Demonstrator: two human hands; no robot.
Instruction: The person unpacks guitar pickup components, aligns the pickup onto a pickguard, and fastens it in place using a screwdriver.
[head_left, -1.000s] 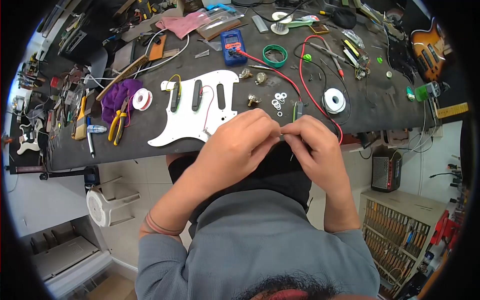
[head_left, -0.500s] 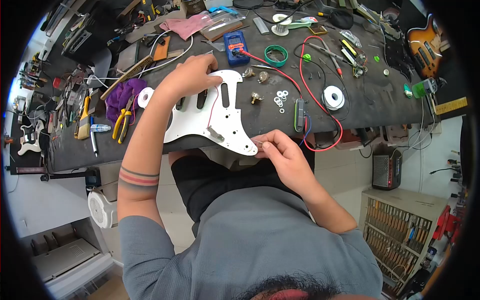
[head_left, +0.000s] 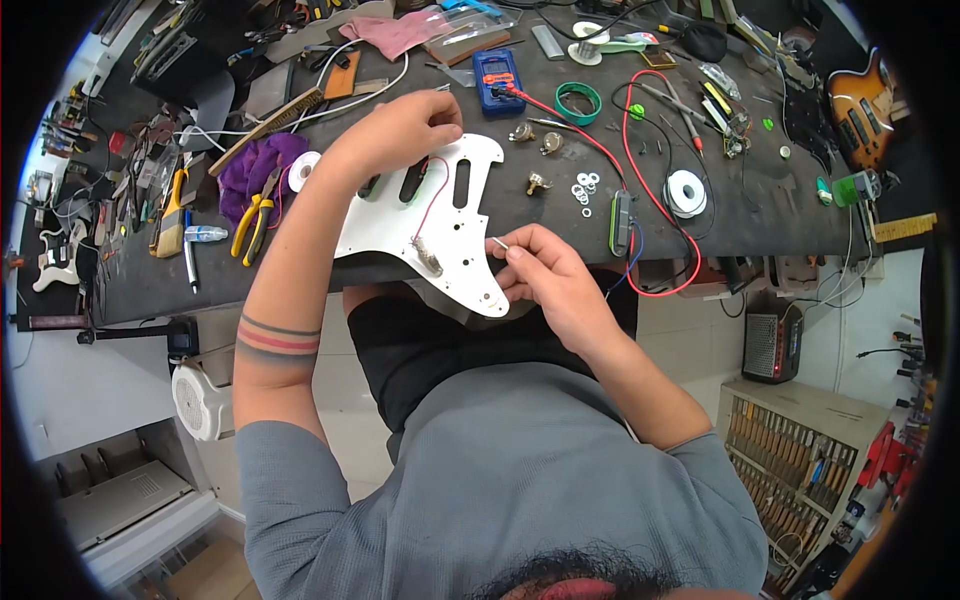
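Observation:
A white pickguard (head_left: 385,225) lies on the dark bench, its lower tip over the front edge. A metal switch (head_left: 428,257) with a red wire rests on it. My left hand (head_left: 400,135) reaches over its upper part, fingers curled near a small metal piece (head_left: 443,88); whether they grip it is unclear. At the pickguard's lower right edge, my right hand (head_left: 540,275) pinches a small metal screw-like piece (head_left: 501,242) between thumb and finger. Several potentiometers (head_left: 538,183) and washers (head_left: 584,187) lie to the right.
A blue multimeter (head_left: 498,82) stands behind the pickguard, with a red lead running right. Green tape roll (head_left: 577,103), wire spool (head_left: 686,193) and green-black tool (head_left: 621,224) are at the right. Yellow-handled pliers (head_left: 252,228) and purple cloth (head_left: 262,172) lie left.
My hands have parted: the left moved up over the pickguard, the right down-left to its lower edge. Since half a second ago, the pickguard has shifted slightly and the small piece in my right hand shows.

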